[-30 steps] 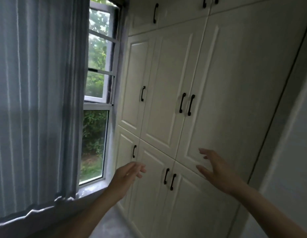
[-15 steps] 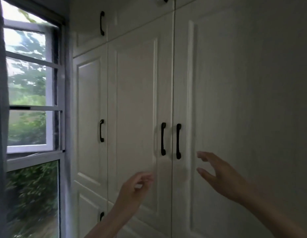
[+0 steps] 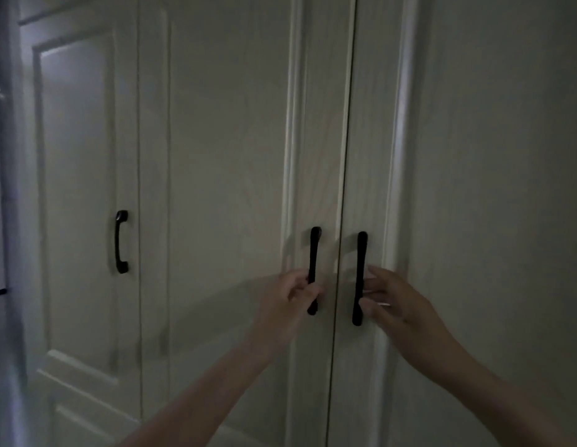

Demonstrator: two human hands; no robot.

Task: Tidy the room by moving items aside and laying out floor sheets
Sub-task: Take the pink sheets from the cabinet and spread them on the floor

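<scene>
White wardrobe (image 3: 229, 156) in dim light, filling the whole view; tall panelled doors, closed. Two middle doors meeting at a dark seam, a black bar handle close to each side of it. Left handle (image 3: 313, 250) and right handle (image 3: 360, 262) upright, side by side, near each other. Third black handle (image 3: 121, 241) on the narrow door (image 3: 77, 188) near the left edge of the wardrobe, well apart from the pair. Pale strip at the far left edge, too blurred to tell what it is.

Left hand (image 3: 288, 296) on the left handle, at its lower half: fingers curled round the bar, fingertips (image 3: 311, 290) wrapped over its front, thumb not clearly seen. Right hand (image 3: 396, 301) at the right handle, from the right side: fingers slightly apart and bent, fingertips (image 3: 366, 306) touching the bar at its lower half; cannot tell if they are fully closed round it, because of blur. Both bare forearms rising from the bottom edge of the view towards the handles.

No floor sheets visible; only the wardrobe front and the two hands in view.
</scene>
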